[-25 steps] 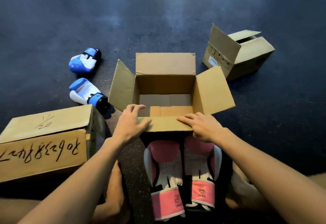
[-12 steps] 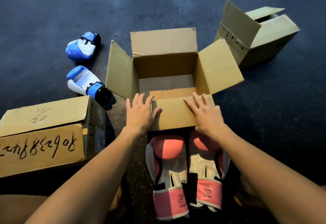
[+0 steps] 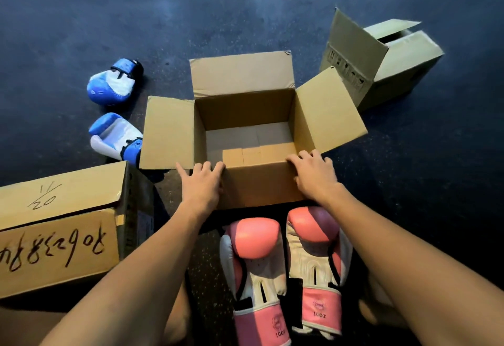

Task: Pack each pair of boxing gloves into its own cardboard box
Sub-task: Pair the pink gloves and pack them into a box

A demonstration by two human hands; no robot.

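An open, empty cardboard box [image 3: 245, 105] stands on the floor in front of me. Its near flap [image 3: 259, 185] is folded down against the outside wall. My left hand [image 3: 203, 185] and my right hand [image 3: 313, 176] press on that flap, fingertips at the fold. A pair of pink and white boxing gloves [image 3: 256, 239] lies side by side just below the box, between my arms. Two blue and white gloves [image 3: 111, 86] [image 3: 117, 135] lie apart on the floor left of the box; the nearer one is partly hidden by the box's left flap.
A second cardboard box [image 3: 395, 73] with loose flaps sits at the back right. A larger closed box with handwriting [image 3: 60, 236] stands at the near left. The floor is dark mat [image 3: 272, 5]. My legs frame the pink gloves.
Both hands pushed the near flap from lying level over the opening to folded down outside the box. The box inside now shows fully.
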